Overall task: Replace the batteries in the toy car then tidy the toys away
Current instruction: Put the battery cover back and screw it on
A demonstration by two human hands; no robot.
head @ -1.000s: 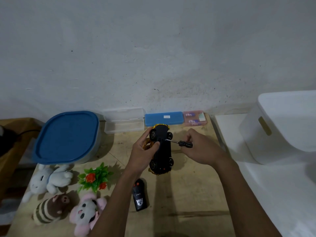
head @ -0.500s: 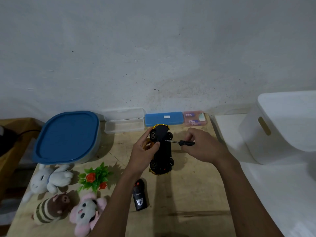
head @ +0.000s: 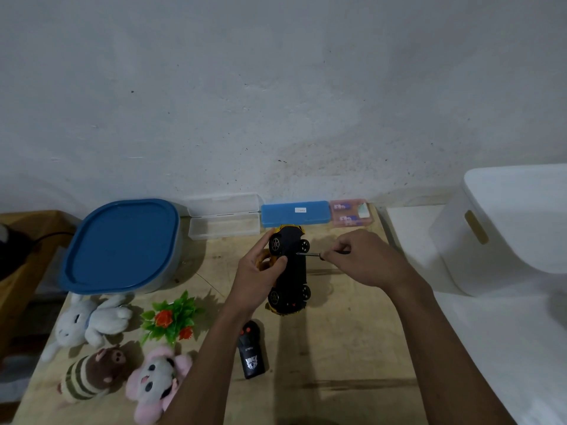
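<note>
In front of the long blue plastic case (head: 294,213), the left hand (head: 259,273) clamps the yellow-and-black toy car (head: 293,271) underside-up, presumably steadying it for the small screwdriver (head: 310,254) pinched in the right hand (head: 365,260).

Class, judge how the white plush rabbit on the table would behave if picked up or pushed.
The white plush rabbit looks soft and furry, so it would probably flop, not stay stiff. It likely weighs little for its bulk. Lying sprawled, it seems unlikely to roll.
</note>
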